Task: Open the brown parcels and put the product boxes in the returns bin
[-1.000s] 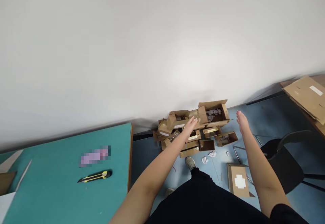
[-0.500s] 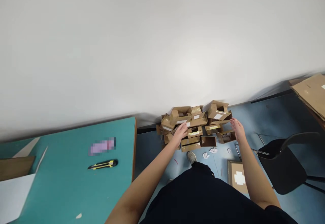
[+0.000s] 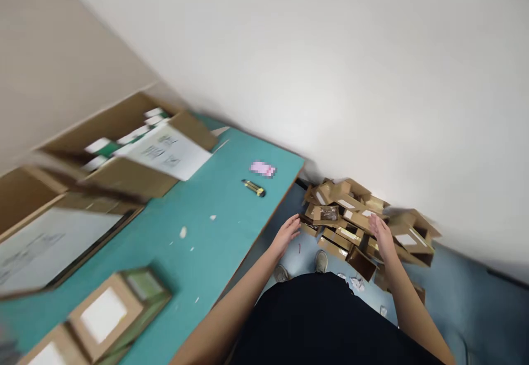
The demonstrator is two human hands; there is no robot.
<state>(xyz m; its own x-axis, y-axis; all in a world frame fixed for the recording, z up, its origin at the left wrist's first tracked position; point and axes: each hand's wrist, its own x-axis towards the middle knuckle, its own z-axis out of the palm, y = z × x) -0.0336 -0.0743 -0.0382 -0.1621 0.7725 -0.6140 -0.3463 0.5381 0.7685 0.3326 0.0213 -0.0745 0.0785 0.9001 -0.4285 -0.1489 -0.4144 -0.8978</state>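
My left hand (image 3: 286, 236) hovers past the table's right edge with its fingers stretched out and nothing in it. Further right, my right hand (image 3: 381, 235) is also held out in the air, fingers extended, palm turned inward, holding nothing. Below and beyond both hands lies a heap of opened cardboard boxes (image 3: 347, 237) on the floor against the wall. On the green table (image 3: 231, 221) are a yellow and black utility knife (image 3: 253, 188) and a blurred-out pink item (image 3: 263, 168). Neither hand touches any of these things.
Large open cartons (image 3: 136, 172) stand on the table's far left, one holding white and green packs. Nearer, taped brown boxes with white labels (image 3: 103, 314) sit on the table. Paper scraps lie on the table, and crumpled paper (image 3: 357, 284) on the blue floor.
My view has swung left, bringing the cartons and labelled boxes on the table into sight, while the chair has mostly left it. Both hands stay raised, apart and without anything in them.
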